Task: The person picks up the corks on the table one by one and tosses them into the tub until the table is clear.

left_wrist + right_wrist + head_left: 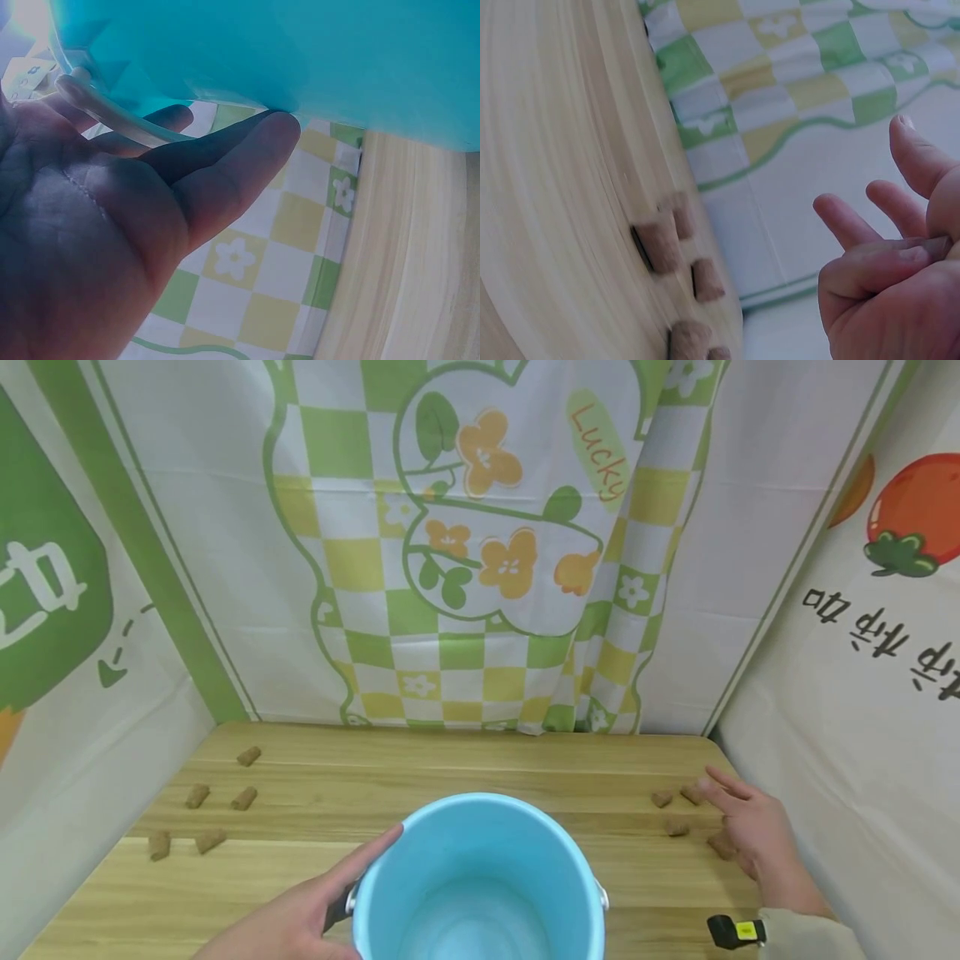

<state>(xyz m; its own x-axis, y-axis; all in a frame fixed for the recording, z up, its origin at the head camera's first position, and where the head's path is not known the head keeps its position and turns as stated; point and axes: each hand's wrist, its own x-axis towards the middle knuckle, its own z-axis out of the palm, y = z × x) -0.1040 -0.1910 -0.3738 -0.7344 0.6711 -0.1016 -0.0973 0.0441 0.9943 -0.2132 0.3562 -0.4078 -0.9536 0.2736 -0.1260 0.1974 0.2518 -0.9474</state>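
A light-blue bucket point(483, 843) stands near the front of the wooden table, its inside bare. My left hand point(300, 906) is at its left side, with fairly straight fingers against the outer wall. In the left wrist view the bucket's pale handle point(112, 112) runs past those fingers. On the right side of the table my right hand point(761, 835) hovers over several brown cork-like pieces point(677, 828). Some of its fingers are extended and others bend loosely inward; no piece shows in its grasp. The right wrist view shows these short, tapered pieces point(660, 244) beside the hand.
More brown cork-like pieces point(243, 798) lie scattered on the left of the wooden table point(375, 760). A checked green and yellow curtain point(465, 677) hangs behind its back edge. Printed cloth walls point(847, 710) close in both sides.
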